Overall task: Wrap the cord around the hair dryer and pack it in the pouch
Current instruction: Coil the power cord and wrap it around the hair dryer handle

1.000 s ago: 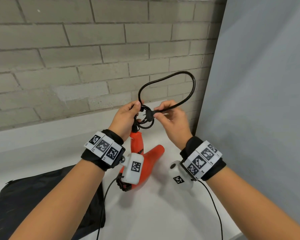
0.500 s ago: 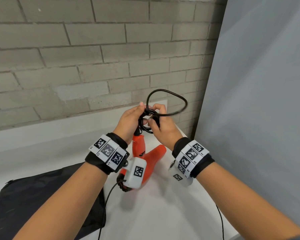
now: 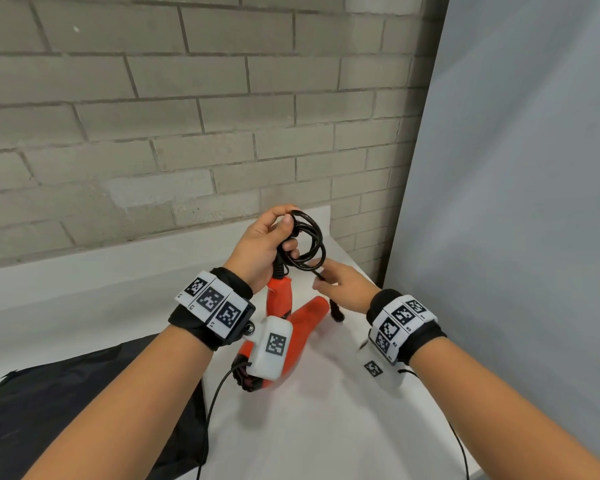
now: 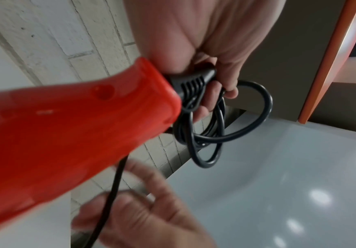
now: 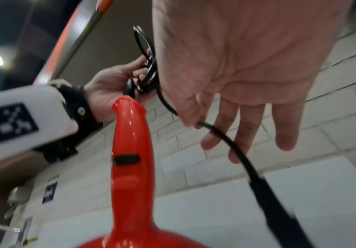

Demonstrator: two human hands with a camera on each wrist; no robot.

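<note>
A red hair dryer [image 3: 305,327] stands on the white table [image 3: 326,427] with its handle up. My left hand [image 3: 260,247] grips the black cord [image 3: 312,244], coiled in small loops, at the handle's top end. The wrist view shows these fingers [image 4: 226,87] curled round the coil [image 4: 247,127] beside the handle [image 4: 66,134]. Just below and right of the coil, my right hand [image 3: 329,282] pinches the cord's free end between thumb and forefinger [image 5: 194,120]. The plug [image 3: 336,311] hangs under it. The black pouch [image 3: 66,410] lies flat at the lower left.
A grey brick wall [image 3: 153,133] runs behind the table. A tall grey panel [image 3: 516,202] closes off the right side. Thin black cables from the wrist cameras trail over the table near both forearms.
The large cord loop above my hands has been drawn down into the small coil. My right hand has moved down and to the right, with the plug end now hanging below it.
</note>
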